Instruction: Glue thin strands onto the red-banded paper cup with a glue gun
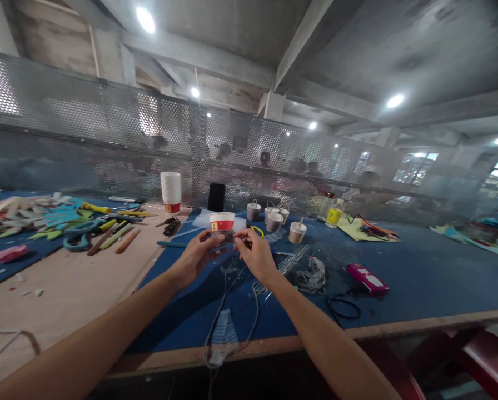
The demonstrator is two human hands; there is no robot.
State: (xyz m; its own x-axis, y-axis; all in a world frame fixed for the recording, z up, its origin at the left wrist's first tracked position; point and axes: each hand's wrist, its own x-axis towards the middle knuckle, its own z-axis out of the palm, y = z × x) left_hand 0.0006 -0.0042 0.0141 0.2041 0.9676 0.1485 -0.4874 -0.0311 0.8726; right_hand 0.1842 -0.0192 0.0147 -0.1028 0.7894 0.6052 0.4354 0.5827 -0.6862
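Over the blue mat, my left hand (199, 255) is closed round the lower part of a white and red paper cup (223, 222). Grey cord is wound about the cup's base, partly behind my fingers. My right hand (253, 253) is pinched close to the cup's right side, at the grey cord (255, 311); its fingertips are too small to show the grip clearly. Two lengths of this cord run down over the table's front edge past a striped clear piece (224, 336). Yellow-handled scissors (255, 230) lie just behind my right hand.
Several cord-wrapped cups (273, 221) stand behind my hands. Thin metal rods (288, 269) and a tangled cord bundle (313, 276) lie to the right, beside a magenta device (368, 279). Stacked paper cups (171, 191), a black phone (216, 197) and blue-handled scissors (82, 234) are at left and back.
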